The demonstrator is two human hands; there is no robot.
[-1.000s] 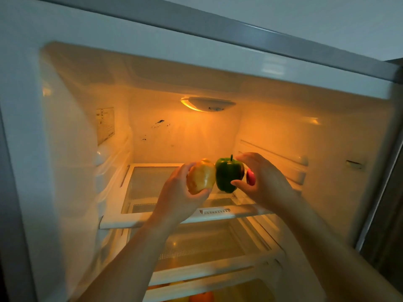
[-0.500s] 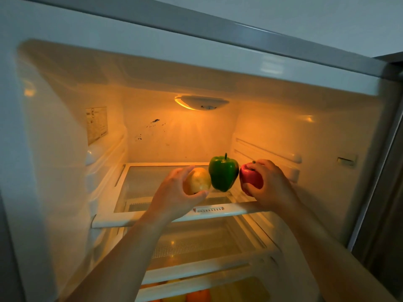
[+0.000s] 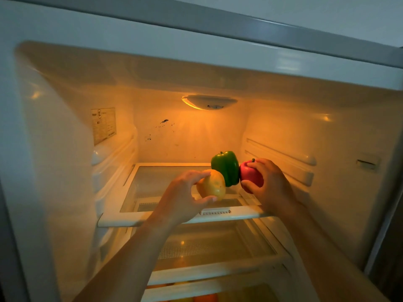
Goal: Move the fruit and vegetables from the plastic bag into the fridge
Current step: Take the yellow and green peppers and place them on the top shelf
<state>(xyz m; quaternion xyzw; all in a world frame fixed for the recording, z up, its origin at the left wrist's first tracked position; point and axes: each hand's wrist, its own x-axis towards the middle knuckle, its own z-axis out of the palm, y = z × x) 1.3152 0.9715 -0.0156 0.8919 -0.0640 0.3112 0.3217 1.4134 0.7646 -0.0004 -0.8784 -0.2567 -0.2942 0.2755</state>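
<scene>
Inside the open fridge, a green bell pepper (image 3: 225,167) stands upright on the top glass shelf (image 3: 165,186). My left hand (image 3: 181,199) grips a yellow round fruit (image 3: 211,185) just left of the pepper, low over the shelf. My right hand (image 3: 268,184) grips a red apple (image 3: 250,175) that touches the pepper's right side. Whether the yellow fruit and the apple rest on the shelf I cannot tell. The plastic bag is out of view.
A second glass shelf (image 3: 209,245) lies below. Orange and yellow produce (image 3: 202,298) shows in the bottom drawer. The lamp (image 3: 209,102) glows on the back wall. Ribbed side walls flank the shelf left and right.
Both hands have pushed deeper over the top shelf. The green pepper, earlier near my right hand's fingers, now stands free, and the red apple has come into full view beside it.
</scene>
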